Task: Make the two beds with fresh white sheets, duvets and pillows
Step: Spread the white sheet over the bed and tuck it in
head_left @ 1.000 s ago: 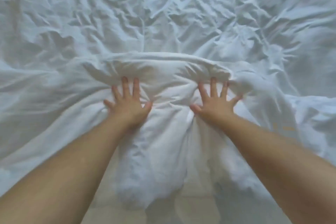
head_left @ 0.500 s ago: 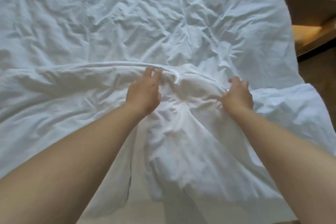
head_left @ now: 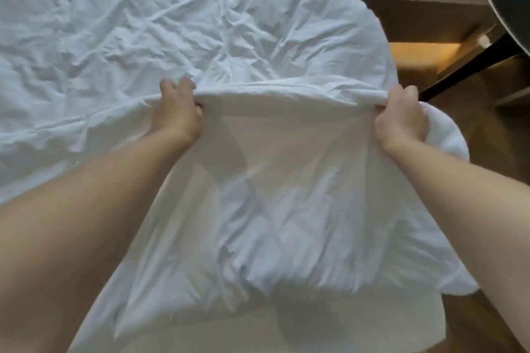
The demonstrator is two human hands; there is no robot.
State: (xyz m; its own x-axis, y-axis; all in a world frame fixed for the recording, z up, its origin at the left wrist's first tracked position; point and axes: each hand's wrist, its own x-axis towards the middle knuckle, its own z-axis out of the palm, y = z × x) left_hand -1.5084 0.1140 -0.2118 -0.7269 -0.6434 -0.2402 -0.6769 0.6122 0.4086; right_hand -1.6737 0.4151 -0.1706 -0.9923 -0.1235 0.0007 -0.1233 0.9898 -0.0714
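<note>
I see one white duvet (head_left: pixel 200 37), heavily creased, spread flat ahead of me. The near part is doubled over along a taut ridge. My left hand (head_left: pixel 177 114) and right hand (head_left: pixel 401 120) grip that ridge, well apart. The flap below it hangs toward me, wrinkled.

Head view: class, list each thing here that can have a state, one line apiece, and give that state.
duvet: white, its folded top edge lifted and stretched between both hands, the rest hanging toward the person.
sheet: spread over the bed, heavily wrinkled.
left hand: fingers curled over the duvet's folded edge, gripping it.
right hand: gripping the same edge near the bed's right side.
</note>
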